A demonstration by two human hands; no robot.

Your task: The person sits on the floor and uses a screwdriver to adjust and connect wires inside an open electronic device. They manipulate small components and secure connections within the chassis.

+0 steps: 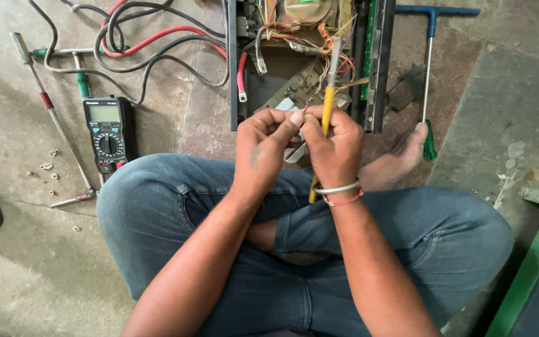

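We pinch a yellow-handled tool (pixel 327 111) in our right hand (pixel 334 148), its tip above the grip in the open unit's wiring (pixel 307 43); our left hand (pixel 263 140) pinches beside it, steadying. Best keep both close.

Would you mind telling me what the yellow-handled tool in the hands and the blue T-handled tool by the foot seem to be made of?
The yellow tool, held in the right hand with the left hand beside it, looks like smooth plastic with a dull grey metal front, judging by colour. The T-handled tool seems to be metal: blue-painted crossbar, bare grey shaft, and a green, probably plastic, tip.
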